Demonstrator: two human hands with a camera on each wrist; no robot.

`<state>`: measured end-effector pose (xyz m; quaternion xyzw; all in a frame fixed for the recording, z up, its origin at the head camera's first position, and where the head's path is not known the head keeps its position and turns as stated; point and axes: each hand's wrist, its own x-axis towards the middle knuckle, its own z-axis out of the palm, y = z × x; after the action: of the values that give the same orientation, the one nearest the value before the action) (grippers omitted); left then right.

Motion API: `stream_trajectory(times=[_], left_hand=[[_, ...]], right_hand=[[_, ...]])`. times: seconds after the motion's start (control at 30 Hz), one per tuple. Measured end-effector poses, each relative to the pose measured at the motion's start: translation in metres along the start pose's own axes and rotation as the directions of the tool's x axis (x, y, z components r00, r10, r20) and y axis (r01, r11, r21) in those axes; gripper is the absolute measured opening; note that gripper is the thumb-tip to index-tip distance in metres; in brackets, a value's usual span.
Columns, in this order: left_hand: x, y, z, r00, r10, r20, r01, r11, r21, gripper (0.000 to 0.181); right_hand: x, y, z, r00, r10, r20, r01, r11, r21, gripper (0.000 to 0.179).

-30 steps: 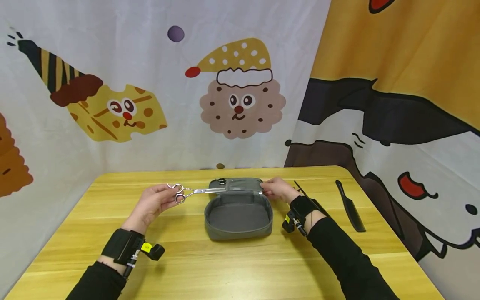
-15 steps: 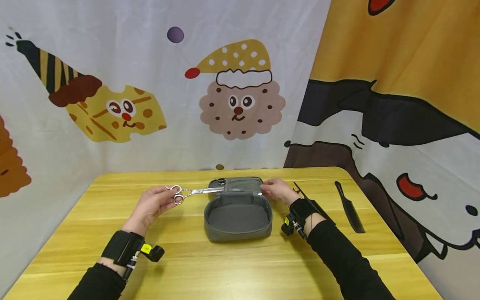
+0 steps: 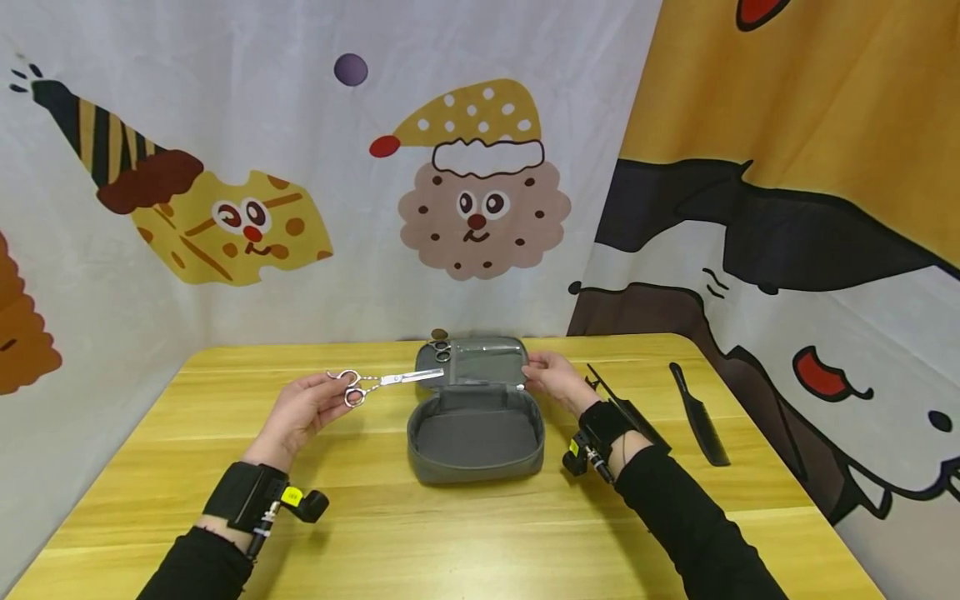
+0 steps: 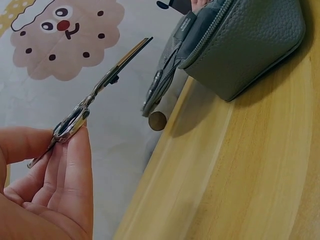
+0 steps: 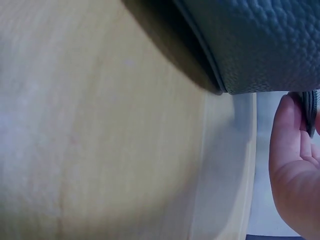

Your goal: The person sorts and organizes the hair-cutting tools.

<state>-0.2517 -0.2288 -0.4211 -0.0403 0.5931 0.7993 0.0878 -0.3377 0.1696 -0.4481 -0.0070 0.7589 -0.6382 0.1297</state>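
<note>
My left hand (image 3: 309,408) pinches a pair of silver hairdressing scissors (image 3: 390,381) by the finger rings. Their blades point right, overlapping the left side of the case's lid in the head view. The grey zip case (image 3: 476,473) stands unfolded on the table, its lid (image 3: 487,367) raised behind the base. A second pair of scissors (image 3: 442,352) sits at the lid's left, beside a clear pocket; only its rings show plainly. With thumb and fingers my right hand (image 3: 555,379) grips the lid's right edge, seen also in the right wrist view (image 5: 295,165).
A black comb (image 3: 701,417) lies at the right of the wooden table (image 3: 480,542). Between it and the case is a long, thin black item (image 3: 641,421), partly hidden by my right forearm. A printed curtain (image 3: 300,317) hangs behind the table.
The case's lid has tilted up under my right hand, so its pocket and the second scissors show more fully. My left hand has drawn the held scissors slightly left.
</note>
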Motion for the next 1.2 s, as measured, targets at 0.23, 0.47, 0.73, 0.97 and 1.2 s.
stream_trajectory(times=[0.23,0.47,0.73,0.97,1.2], left_hand=[[0.001,-0.001,0.001,1.0,-0.002,0.005,0.002,0.999,-0.04,0.013],[0.004,-0.003,0.003,1.0,-0.015,-0.002,0.015,0.999,-0.05,0.014],[0.005,-0.004,0.004,1.0,-0.016,-0.017,0.015,0.999,-0.041,0.012],[0.007,-0.005,0.005,1.0,-0.014,-0.024,0.013,1.0,-0.015,0.009],[0.01,-0.007,0.007,0.999,-0.018,-0.028,0.017,1.0,-0.02,0.007]], right_hand=[[-0.003,0.0,0.001,0.997,-0.082,0.009,0.082,0.996,0.017,0.042],[-0.006,-0.001,0.004,0.992,-0.11,-0.066,0.113,0.993,0.035,0.04],[-0.01,-0.001,0.002,0.985,-0.16,-0.059,0.164,0.984,0.065,0.038],[-0.013,-0.002,0.002,0.98,-0.19,-0.054,0.194,0.978,0.081,0.037],[-0.015,-0.003,0.002,0.98,-0.187,-0.063,0.193,0.977,0.093,0.037]])
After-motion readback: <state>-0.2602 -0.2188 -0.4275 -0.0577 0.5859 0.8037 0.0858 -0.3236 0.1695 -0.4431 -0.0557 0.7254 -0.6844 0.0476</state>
